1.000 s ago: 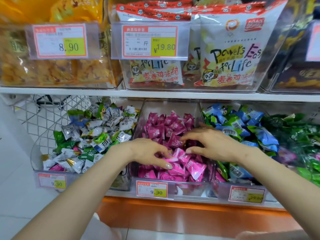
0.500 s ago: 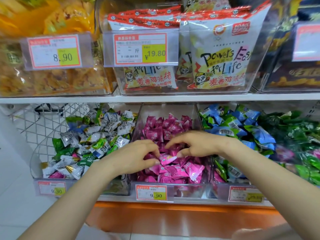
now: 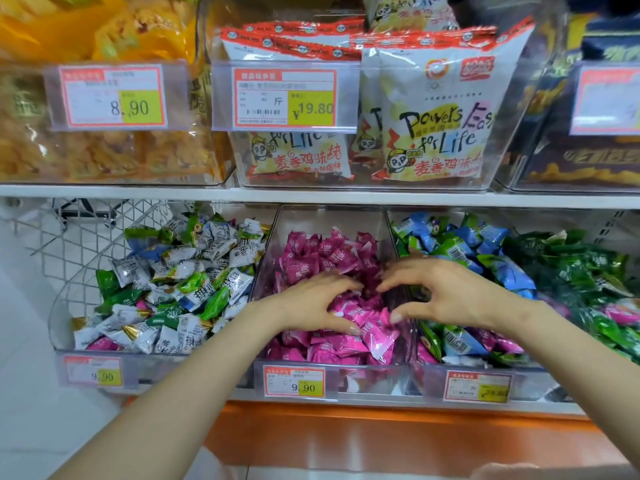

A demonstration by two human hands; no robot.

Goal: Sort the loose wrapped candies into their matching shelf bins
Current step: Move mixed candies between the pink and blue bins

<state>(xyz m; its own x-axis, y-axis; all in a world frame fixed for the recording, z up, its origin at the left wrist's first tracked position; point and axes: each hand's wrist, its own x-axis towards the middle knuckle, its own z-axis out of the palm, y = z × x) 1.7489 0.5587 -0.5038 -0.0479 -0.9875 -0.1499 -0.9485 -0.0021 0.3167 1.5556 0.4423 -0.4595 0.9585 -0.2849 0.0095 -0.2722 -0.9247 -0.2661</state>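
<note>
1. Middle bin (image 3: 330,220) on the lower shelf (image 3: 346,403): clear-walled, heaped with pink candies (image 3: 329,258), highest toward the back wall, lower toward the front edge.
2. Left hand (image 3: 311,303) in over the bin's left wall, palm down on the heap; fingers (image 3: 341,284) spread wide and arched, tips sunk among the wrappers near the bin's centre.
3. Left thumb stretched toward the front edge, tip touching a pink wrapper; nothing clearly pinched.
4. Right hand (image 3: 450,292) in over the right wall, mirroring the other; fingers (image 3: 398,277) equally wide and bent, tips just apart from the left fingertips.
5. Right thumb low, tip against the heap; a cluster of pink candies ringed between the two thumbs and the arched fingers. Cannot tell whether any piece is lifted off the pile.
6. Left bin (image 3: 65,306): mixed white and green candies (image 3: 194,271), with stray pink ones (image 3: 104,344) at the front left corner.
7. Right bin (image 3: 540,381): blue and green candies (image 3: 485,244); a stray pink piece (image 3: 424,355) near its front left corner, below the right wrist.
8. Far right: dark green candies (image 3: 571,268), pink strays (image 3: 620,313) among them.
9. Price tag (image 3: 294,381) on the middle bin's front edge, marked 9.90.
10. Upper shelf: snack bags (image 3: 440,109) upright in a clear bin.
</note>
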